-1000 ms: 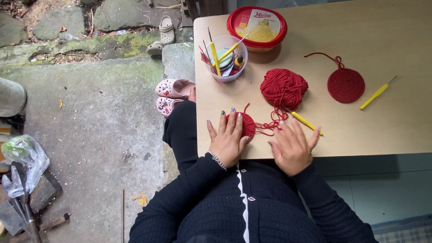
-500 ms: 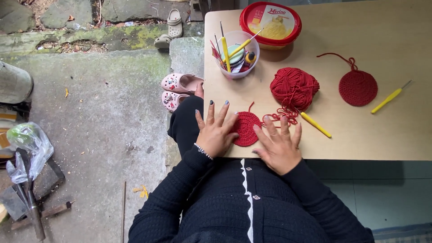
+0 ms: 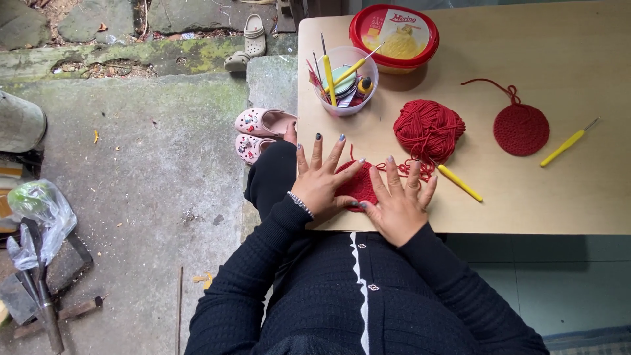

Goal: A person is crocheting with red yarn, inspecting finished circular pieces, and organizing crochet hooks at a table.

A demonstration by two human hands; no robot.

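**Both hands flat on a red crochet round**

The left hand point(image 3: 320, 184) and right hand point(image 3: 397, 207) lie with spread fingers, pressing the red crochet circle point(image 3: 358, 185) on the table's point(image 3: 559, 204) near edge. At one o'clock lies the yarn ball point(image 3: 428, 128); farther, at twelve, the cup of hooks point(image 3: 343, 82).

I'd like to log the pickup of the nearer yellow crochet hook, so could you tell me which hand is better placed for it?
Probably the right hand: its fingertips lie beside the nearer yellow crochet hook, while the left hand rests flat on the red crocheted piece, farther away.
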